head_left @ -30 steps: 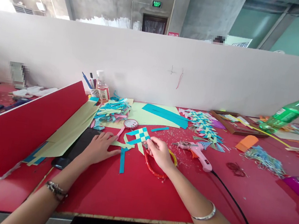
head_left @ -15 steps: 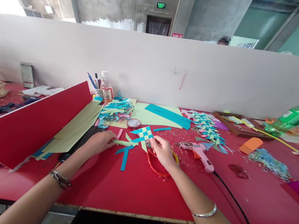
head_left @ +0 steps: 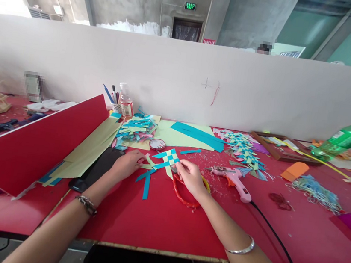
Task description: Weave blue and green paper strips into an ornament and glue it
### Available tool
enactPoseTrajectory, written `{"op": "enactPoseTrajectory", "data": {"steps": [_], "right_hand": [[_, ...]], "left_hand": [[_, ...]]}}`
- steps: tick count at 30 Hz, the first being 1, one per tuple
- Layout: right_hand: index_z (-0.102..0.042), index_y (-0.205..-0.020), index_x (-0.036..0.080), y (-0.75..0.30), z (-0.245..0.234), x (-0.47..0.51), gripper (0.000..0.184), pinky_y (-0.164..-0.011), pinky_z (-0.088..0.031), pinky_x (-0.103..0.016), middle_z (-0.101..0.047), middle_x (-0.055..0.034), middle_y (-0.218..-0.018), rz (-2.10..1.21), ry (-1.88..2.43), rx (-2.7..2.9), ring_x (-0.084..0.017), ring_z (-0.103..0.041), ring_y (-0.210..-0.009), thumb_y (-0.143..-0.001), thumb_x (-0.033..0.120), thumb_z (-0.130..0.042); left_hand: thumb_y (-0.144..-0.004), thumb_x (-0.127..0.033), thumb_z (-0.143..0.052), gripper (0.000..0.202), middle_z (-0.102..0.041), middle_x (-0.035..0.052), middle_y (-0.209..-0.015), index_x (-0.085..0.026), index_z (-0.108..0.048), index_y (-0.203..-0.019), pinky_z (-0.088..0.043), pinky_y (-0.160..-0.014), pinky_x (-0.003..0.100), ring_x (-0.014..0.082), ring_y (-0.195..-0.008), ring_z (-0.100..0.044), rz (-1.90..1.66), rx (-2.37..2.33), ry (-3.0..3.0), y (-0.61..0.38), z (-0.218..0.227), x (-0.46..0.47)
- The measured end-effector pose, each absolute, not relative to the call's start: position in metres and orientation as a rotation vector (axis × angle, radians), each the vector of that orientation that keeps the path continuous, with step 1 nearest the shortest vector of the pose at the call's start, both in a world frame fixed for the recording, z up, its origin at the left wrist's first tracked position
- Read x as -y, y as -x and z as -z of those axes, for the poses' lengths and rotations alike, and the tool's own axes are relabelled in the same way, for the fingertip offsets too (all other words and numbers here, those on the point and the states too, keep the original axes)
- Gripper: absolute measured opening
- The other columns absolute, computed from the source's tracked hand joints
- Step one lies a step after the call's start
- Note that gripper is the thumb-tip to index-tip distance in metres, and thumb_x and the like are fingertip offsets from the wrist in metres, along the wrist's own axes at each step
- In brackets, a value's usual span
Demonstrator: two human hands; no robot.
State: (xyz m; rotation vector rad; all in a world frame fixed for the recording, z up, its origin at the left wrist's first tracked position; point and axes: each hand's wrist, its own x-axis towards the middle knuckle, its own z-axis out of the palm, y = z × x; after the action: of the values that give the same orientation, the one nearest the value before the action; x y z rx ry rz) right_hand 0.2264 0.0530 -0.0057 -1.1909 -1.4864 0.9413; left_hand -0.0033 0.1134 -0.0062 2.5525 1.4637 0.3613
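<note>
My right hand [head_left: 190,175] pinches the right corner of a small woven paper piece [head_left: 170,158], a check of blue and pale green strips with loose ends at its left and below. My left hand [head_left: 130,163] has curled fingers closed at the left end of a pale green paper strip [head_left: 147,166]; its fingertips are partly hidden. Loose blue strips [head_left: 146,187] lie just below, between the hands. Red-handled scissors [head_left: 183,196] rest on the table under my right hand, partly covered by it.
A pink glue gun [head_left: 234,179] with a black cord lies to the right. Cut strips [head_left: 137,127] are heaped behind my left hand, near a round tin [head_left: 157,144]. A red board [head_left: 41,144] leans at left beside a black phone-like object [head_left: 101,169]. A green bottle [head_left: 344,136] tilts far right.
My left hand has moved right, closer to the woven piece, covering more of the pale green strip and a pink strip. My right hand and the woven piece have hardly moved.
</note>
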Motion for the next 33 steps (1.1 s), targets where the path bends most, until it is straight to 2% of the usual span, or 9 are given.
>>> {"op": "enactPoseTrajectory", "data": {"steps": [4, 11, 17, 19, 22, 26, 28, 33], "right_hand": [[-0.052, -0.068, 0.018, -0.227, 0.005, -0.054, 0.033, -0.044, -0.030, -0.021, -0.047, 0.0031, -0.055, -0.946, 1.188, 1.483, -0.009, -0.040, -0.047, -0.075, 0.049, -0.045], [-0.052, -0.068, 0.018, -0.226, 0.002, -0.052, 0.032, -0.043, -0.030, -0.021, -0.045, 0.0036, -0.054, -0.951, 1.197, 1.478, -0.009, -0.039, -0.046, -0.075, 0.048, -0.046], [-0.051, -0.068, 0.017, -0.226, 0.000, -0.050, 0.034, -0.042, -0.030, -0.020, -0.047, 0.0028, -0.056, -0.966, 1.209, 1.461, -0.008, -0.039, -0.046, -0.074, 0.050, -0.045], [-0.053, -0.070, 0.017, -0.226, 0.001, -0.051, 0.034, -0.042, -0.029, -0.020, -0.044, 0.0035, -0.054, -0.974, 1.211, 1.463, -0.008, -0.039, -0.045, -0.074, 0.050, -0.045], [-0.053, -0.069, 0.018, -0.227, 0.004, -0.052, 0.033, -0.042, -0.028, -0.021, -0.040, 0.0049, -0.050, -0.985, 1.203, 1.471, -0.009, -0.038, -0.044, -0.075, 0.049, -0.046], [-0.048, -0.063, 0.018, -0.227, 0.005, -0.053, 0.031, -0.044, -0.027, -0.021, -0.039, 0.0053, -0.051, -0.988, 1.179, 1.471, -0.008, -0.037, -0.044, -0.075, 0.046, -0.047], [-0.047, -0.062, 0.019, -0.228, 0.004, -0.053, 0.030, -0.045, -0.028, -0.021, -0.040, 0.0050, -0.052, -0.985, 1.171, 1.452, -0.008, -0.038, -0.045, -0.075, 0.046, -0.047], [-0.043, -0.061, 0.019, -0.230, 0.001, -0.052, 0.032, -0.048, -0.032, -0.022, -0.043, 0.0041, -0.055, -0.972, 1.158, 1.354, -0.009, -0.040, -0.047, -0.077, 0.046, -0.045]], "left_hand": [[-0.072, -0.014, -0.043, 0.039, -0.061, 0.0077, -0.088, -0.016, -0.049, -0.110, -0.043, -0.070, 0.028, 0.0209, -0.085, -0.055, -0.400, -1.601, -2.461, -0.002, 0.007, -0.108], [-0.075, -0.021, -0.039, 0.026, -0.061, 0.0081, -0.087, -0.016, -0.062, -0.085, -0.043, -0.071, 0.030, 0.0200, -0.082, -0.056, -0.532, -1.624, -2.321, 0.002, 0.008, -0.111], [-0.082, -0.025, -0.024, 0.037, -0.064, 0.0067, -0.083, -0.013, -0.059, -0.088, -0.046, -0.066, 0.026, 0.0153, -0.076, -0.059, -0.698, -1.548, -2.165, 0.002, 0.012, -0.122], [-0.084, -0.032, -0.022, 0.042, -0.064, 0.0067, -0.079, -0.013, -0.059, -0.086, -0.045, -0.064, 0.026, 0.0161, -0.073, -0.059, -0.702, -1.528, -2.153, -0.001, 0.011, -0.119], [-0.079, -0.051, -0.032, 0.047, -0.062, 0.0073, -0.078, -0.015, -0.061, -0.078, -0.043, -0.068, 0.030, 0.0210, -0.079, -0.057, -0.649, -1.523, -2.202, -0.008, 0.006, -0.102], [-0.073, -0.063, -0.037, 0.060, -0.054, 0.0156, -0.102, -0.012, -0.057, -0.099, -0.041, -0.073, 0.036, 0.0309, -0.099, -0.047, -0.402, -1.791, -2.516, -0.023, 0.004, -0.070], [-0.075, -0.060, -0.039, 0.060, -0.051, 0.0169, -0.104, -0.010, -0.054, -0.104, -0.041, -0.073, 0.037, 0.0309, -0.098, -0.046, -0.276, -1.839, -2.639, -0.028, 0.005, -0.061], [-0.086, -0.035, -0.035, 0.037, -0.051, 0.0165, -0.101, -0.008, -0.053, -0.103, -0.040, -0.074, 0.036, 0.0265, -0.092, -0.047, -0.086, -1.786, -2.775, -0.032, 0.009, -0.058]]}}
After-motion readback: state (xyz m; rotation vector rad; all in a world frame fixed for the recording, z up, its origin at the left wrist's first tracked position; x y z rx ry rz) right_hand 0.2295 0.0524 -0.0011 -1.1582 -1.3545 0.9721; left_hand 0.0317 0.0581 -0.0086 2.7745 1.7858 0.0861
